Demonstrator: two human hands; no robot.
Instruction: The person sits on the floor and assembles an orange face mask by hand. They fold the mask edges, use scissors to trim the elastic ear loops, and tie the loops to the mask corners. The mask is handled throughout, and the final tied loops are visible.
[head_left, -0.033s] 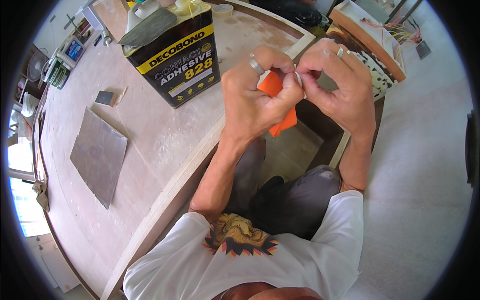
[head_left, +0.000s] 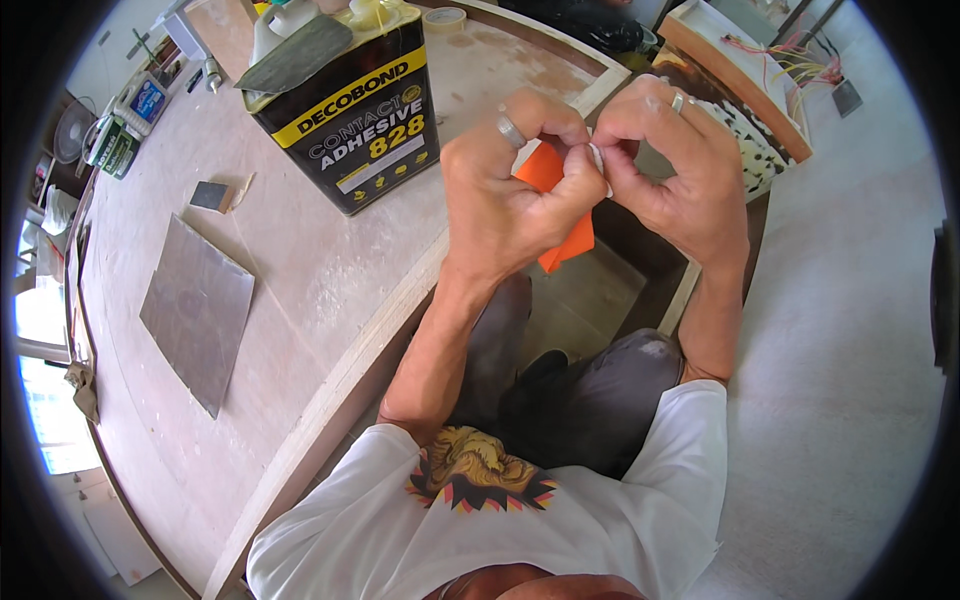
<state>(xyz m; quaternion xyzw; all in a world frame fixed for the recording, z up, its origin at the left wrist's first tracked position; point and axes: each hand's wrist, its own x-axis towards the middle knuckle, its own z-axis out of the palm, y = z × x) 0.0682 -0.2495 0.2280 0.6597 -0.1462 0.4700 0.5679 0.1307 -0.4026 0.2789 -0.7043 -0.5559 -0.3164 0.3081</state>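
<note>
My left hand (head_left: 510, 195) and my right hand (head_left: 685, 165) meet fingertip to fingertip, held up past the table's edge. Both pinch a small white piece (head_left: 599, 158) between thumbs and forefingers; most of it is hidden by the fingers. An orange sheet or folded piece (head_left: 572, 246) shows behind my left hand, and I cannot tell whether the fingers hold it. Left of my left hand stands a square black and yellow tin (head_left: 350, 125) with a dark flat piece (head_left: 300, 52) resting on top.
A grey four-sided flat sheet (head_left: 200, 310) and a small dark block (head_left: 211, 196) lie on the pale table (head_left: 320, 290). Behind the tin is a tape roll (head_left: 445, 19). Tubs (head_left: 115, 147) stand far left. Loose wires (head_left: 800, 68) hang at the far right.
</note>
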